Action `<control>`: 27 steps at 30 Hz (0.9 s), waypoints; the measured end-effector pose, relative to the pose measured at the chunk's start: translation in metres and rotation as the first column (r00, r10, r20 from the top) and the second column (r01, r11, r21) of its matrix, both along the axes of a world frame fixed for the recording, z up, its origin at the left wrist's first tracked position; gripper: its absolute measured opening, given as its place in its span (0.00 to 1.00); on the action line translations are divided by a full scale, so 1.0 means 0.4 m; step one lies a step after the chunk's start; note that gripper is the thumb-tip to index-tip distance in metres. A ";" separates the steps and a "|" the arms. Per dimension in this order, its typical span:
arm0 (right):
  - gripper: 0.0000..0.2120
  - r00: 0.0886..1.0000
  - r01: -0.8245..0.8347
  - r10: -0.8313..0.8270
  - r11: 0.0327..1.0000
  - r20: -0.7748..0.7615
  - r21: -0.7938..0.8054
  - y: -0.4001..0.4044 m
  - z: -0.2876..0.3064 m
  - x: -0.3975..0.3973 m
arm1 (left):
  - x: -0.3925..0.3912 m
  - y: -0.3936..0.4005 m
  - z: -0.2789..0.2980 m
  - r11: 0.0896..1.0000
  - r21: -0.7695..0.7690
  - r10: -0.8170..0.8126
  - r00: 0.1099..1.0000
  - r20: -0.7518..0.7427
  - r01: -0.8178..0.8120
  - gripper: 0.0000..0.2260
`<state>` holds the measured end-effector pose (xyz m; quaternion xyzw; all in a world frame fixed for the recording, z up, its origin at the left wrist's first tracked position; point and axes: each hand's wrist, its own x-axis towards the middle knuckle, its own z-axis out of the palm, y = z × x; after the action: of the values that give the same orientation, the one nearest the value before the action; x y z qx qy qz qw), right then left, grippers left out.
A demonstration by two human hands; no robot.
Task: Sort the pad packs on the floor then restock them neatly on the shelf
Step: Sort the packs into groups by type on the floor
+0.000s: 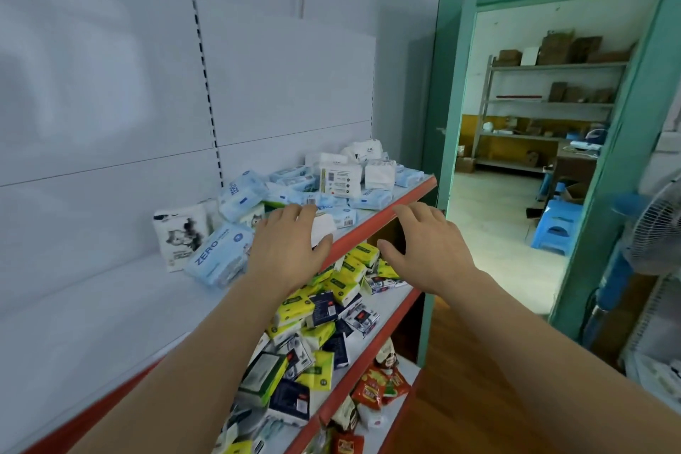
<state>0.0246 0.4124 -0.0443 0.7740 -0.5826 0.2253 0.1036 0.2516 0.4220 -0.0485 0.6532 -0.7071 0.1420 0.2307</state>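
Placement is the step in hand: left hand (291, 251) grips a white pack (323, 229) at the top shelf (383, 223) front lip, beside the jumbled blue packs (294, 192). Square it upright behind that lip. Right hand (423, 247) hovers spread, empty, just off the lip.

Place: we are in a small shop
Shelving: we see a red-edged retail shelf (383, 217) on a slotted white back panel (280, 85)
Stock: we see heaped pad packs (331, 192), tissue packs (331, 291), snack bags (379, 383)
Behind: we glimpse a storeroom rack (552, 103) with cartons through the green doorway (622, 144)
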 end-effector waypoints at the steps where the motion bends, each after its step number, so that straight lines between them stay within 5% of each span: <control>1: 0.31 1.000 -0.007 0.007 1.000 -0.006 0.001 -0.039 -0.006 -0.007 | -0.009 -0.045 -0.002 1.000 -0.003 0.000 1.000 0.011 0.000 0.27; 13: 0.32 0.997 -0.020 0.022 0.999 -0.077 0.035 -0.555 0.031 -0.108 | -0.111 -0.578 0.059 0.999 0.032 0.004 0.999 0.050 -0.005 0.29; 19: 0.46 0.970 -0.036 0.072 0.987 -0.231 0.158 -0.808 0.027 -0.157 | -0.099 -0.743 0.031 0.987 0.115 0.090 0.983 0.158 -0.109 0.38; 27: 0.54 0.781 -0.378 0.425 0.905 -0.458 0.196 -1.144 0.049 -0.154 | -0.114 -0.883 0.049 0.899 0.374 0.108 0.943 0.314 -0.228 0.50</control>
<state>-0.0372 -0.0453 -0.0249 0.9155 -0.3685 0.0108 0.1614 0.2061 0.0687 -0.0290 0.7184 -0.6872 0.1045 -0.0271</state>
